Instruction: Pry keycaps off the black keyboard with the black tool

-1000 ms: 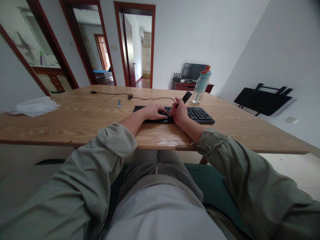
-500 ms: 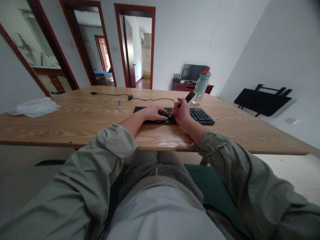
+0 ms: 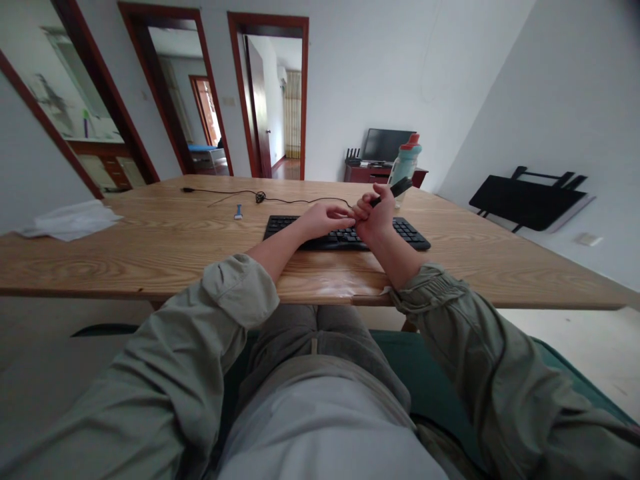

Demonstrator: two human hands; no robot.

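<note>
Wooden tabletop (image 3: 200, 233) up front, keyboard (image 3: 333, 243) lying crosswise, apparently for easy reach. Above it, the left hand (image 3: 323, 221), fingers half-curled, any hold unclear; the right hand (image 3: 376, 217) wraps a black object (image 3: 401, 187), tilted up, seemingly to clear the keyboard; bottle (image 3: 407, 160) beyond.

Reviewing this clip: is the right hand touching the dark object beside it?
Touching. The head view shows the right hand wrapped around the black object, whose far end sticks out past the thumb.
</note>
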